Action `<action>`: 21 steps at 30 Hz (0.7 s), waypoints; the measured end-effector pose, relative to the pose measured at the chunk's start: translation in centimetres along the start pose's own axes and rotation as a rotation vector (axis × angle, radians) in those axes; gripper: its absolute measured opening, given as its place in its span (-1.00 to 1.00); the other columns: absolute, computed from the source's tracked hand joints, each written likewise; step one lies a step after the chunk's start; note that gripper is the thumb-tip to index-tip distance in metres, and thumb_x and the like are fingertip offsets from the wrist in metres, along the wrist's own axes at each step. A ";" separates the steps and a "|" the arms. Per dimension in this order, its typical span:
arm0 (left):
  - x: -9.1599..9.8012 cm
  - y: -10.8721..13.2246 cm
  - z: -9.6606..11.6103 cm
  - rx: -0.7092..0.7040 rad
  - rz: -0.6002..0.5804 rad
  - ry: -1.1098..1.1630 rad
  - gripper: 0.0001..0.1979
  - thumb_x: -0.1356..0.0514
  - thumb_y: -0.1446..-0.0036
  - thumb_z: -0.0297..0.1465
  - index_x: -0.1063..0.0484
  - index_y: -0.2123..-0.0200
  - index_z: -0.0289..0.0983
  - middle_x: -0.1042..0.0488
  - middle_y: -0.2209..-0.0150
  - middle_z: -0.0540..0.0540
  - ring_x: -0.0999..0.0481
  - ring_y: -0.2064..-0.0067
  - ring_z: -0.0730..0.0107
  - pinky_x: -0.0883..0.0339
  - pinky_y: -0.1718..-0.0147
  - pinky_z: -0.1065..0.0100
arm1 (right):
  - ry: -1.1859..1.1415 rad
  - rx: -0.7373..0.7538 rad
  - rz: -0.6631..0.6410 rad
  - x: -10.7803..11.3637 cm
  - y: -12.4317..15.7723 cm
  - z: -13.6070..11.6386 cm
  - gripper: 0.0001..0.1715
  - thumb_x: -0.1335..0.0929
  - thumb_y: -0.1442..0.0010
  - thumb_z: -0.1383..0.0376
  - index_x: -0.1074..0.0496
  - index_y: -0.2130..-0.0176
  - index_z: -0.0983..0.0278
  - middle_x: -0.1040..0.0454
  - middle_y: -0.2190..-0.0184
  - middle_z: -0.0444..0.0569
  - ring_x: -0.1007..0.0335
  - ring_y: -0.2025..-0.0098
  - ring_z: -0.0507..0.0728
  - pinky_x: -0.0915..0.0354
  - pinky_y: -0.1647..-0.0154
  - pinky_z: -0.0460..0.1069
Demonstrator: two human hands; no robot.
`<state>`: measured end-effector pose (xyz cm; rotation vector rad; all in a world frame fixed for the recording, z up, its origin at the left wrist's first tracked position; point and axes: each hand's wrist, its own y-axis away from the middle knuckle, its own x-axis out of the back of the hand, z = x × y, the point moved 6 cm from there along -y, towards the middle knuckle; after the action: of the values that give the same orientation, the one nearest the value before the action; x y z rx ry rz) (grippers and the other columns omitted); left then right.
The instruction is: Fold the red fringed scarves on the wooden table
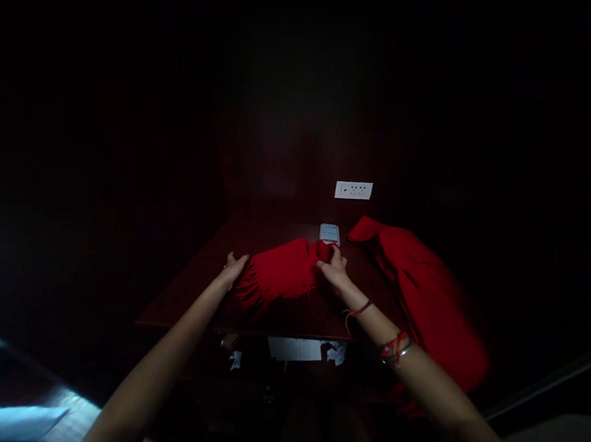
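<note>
A red fringed scarf [288,268] lies folded on the dark wooden tabletop [207,253], its tassels toward the left. My right hand [334,269] has its fingers closed on the bunched right end of this scarf. At the fringed end is my left hand [235,269], thumb and fingers apart, its thumb beside or just touching the tassels. A larger red cloth [425,293] drapes over the right side of the table and hangs down past its edge, under or beside my right forearm. The room is very dark, so fine detail is lost.
A phone [329,233] with a lit screen lies behind my right hand. A white socket plate [354,190] is on the wall behind. Below the tabletop, a shelf holds white papers [294,348]. Pale fabric [22,421] shows at the lower left.
</note>
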<state>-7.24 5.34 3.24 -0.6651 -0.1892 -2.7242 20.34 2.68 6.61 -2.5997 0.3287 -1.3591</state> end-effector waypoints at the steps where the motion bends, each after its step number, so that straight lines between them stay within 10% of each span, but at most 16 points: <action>1: -0.8 0.1 0.1 -0.001 -0.039 -0.017 -0.33 -0.03 -0.02 -0.22 0.14 -0.13 -0.39 -0.21 -0.02 -0.33 -0.33 0.06 0.16 -0.24 0.20 0.30 | 0.106 0.077 0.093 1.1 -0.5 -0.7 -0.33 -0.15 -0.04 0.25 0.10 -0.13 0.33 -0.06 -0.05 0.21 -0.13 0.01 0.21 -0.14 0.07 0.07; 5: -4.2 0.4 0.8 -0.061 -0.178 -0.121 -0.23 -0.13 0.07 -0.24 0.19 -0.15 -0.30 -0.13 -0.07 -0.30 -0.22 -0.03 0.19 -0.14 0.10 0.31 | 0.231 0.311 0.057 1.0 -2.2 -2.2 -0.35 -0.16 -0.07 0.14 0.06 -0.14 0.17 0.12 -0.15 0.05 0.21 -0.14 0.29 0.20 -0.07 0.21; 10: -5.7 -0.5 0.7 -0.105 -0.109 -0.475 -0.22 -0.12 0.08 -0.20 0.22 -0.15 -0.18 -0.15 -0.05 -0.32 -0.15 -0.05 -0.01 -0.01 0.09 0.01 | 0.325 0.061 -0.382 -5.5 -2.5 1.6 -0.21 -0.07 -0.01 -0.14 0.18 -0.16 0.07 0.11 -0.16 0.10 0.23 -0.13 0.42 0.17 0.06 0.37; 21: -1.6 -5.1 -0.4 -0.178 0.284 -0.623 -0.33 0.04 -0.02 -0.10 0.08 -0.13 -0.33 -0.28 0.08 -0.37 -0.23 0.04 -0.05 -0.04 0.13 -0.01 | 0.284 0.109 -0.201 -10.0 -3.4 -2.4 -0.31 0.00 -0.10 -0.06 0.15 -0.16 0.13 0.12 -0.16 0.12 0.24 -0.15 0.36 0.23 0.02 0.34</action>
<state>-7.83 10.54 1.85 -1.4563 0.0094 -2.2049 13.23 8.63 1.06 -2.4044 0.0305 -1.7653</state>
